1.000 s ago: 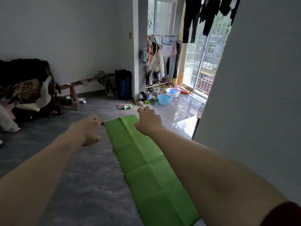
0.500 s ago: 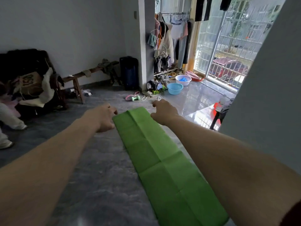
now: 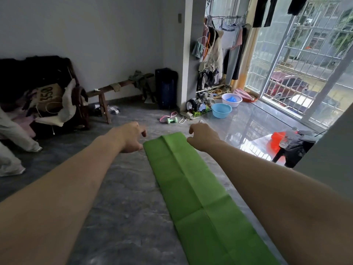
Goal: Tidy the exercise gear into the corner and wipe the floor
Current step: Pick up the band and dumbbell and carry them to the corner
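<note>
Mat: green exercise mat (image 3: pixel 193 186) is laid folded lengthwise along the grey floor (image 3: pixel 118 197).
Far edge: flanked by left hand (image 3: pixel 129 136) and right hand (image 3: pixel 204 137), loosely curled, nothing gripped.
Room: bare floor is seen left of mat.

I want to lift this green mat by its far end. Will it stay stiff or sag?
The green mat probably sags: it looks thin, lies flat, and shows fold creases. It is likely light, and might slide on the glossy floor.
</note>
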A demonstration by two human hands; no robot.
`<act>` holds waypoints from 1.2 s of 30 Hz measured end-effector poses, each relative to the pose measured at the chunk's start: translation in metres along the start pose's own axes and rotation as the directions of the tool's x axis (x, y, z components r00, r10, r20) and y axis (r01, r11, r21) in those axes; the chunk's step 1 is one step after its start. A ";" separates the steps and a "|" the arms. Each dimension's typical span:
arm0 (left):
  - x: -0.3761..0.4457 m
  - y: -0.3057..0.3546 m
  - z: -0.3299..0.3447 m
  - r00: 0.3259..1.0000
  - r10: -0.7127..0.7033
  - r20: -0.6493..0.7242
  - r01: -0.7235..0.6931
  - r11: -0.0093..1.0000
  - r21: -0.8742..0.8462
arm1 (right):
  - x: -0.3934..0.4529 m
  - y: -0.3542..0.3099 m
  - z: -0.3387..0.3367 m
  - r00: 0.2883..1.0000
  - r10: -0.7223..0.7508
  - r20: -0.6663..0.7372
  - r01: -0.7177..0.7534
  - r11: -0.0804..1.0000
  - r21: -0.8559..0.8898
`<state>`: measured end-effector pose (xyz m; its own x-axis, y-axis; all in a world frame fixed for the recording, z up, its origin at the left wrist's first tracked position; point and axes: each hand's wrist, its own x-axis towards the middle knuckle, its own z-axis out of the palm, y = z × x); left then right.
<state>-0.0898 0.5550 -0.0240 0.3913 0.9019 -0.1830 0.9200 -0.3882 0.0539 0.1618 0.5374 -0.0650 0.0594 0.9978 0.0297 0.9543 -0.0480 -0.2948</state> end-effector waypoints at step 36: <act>0.411 -0.389 -0.075 0.983 -0.001 0.181 -0.020 0.993 0.115 | 0.500 -0.183 0.096 0.990 -0.019 0.141 0.016 1.000 0.024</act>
<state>-0.2854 1.0915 -0.0467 0.3798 0.8531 -0.3578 0.9032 -0.4255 -0.0559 -0.0111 1.0491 -0.0875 -0.0008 0.9950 -0.0994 0.9478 -0.0310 -0.3175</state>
